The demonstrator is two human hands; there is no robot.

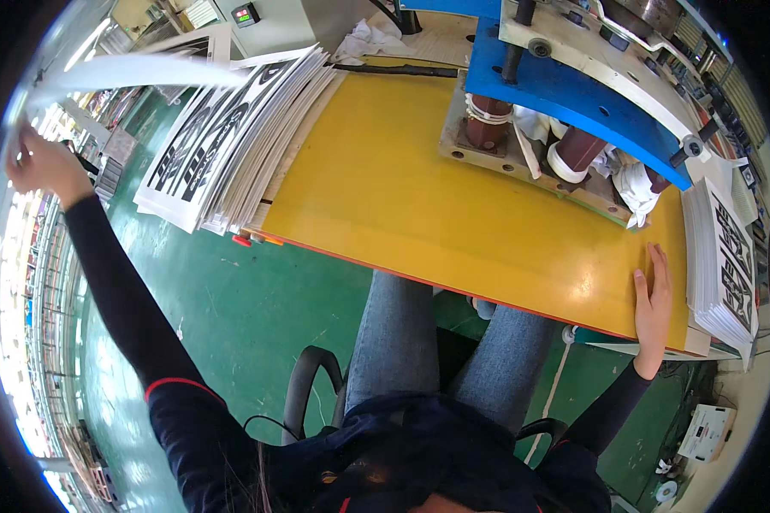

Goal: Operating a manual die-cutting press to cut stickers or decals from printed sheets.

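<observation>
My left hand (50, 167) is raised far out to the left, its fingers closed in a pinch at the end of a white sheet (137, 73). The sheet is blurred and seen nearly edge-on, lifted above the left stack of printed sheets (222, 128). Those sheets are white with bold black lettering and shapes. My right hand (654, 299) lies flat at the right front of the yellow tabletop (385, 188), fingers stretched out and holding nothing. Just right of it stands another stack of printed sheets (719, 265).
A press with a blue plate (573, 94), bolts and brown columns (488, 120) rises from a metal base at the back right. White rags (633, 188) are wrapped about the columns. A grey cabinet (269, 26) stands behind. Below me are a chair armrest (312, 376) and green floor (205, 308).
</observation>
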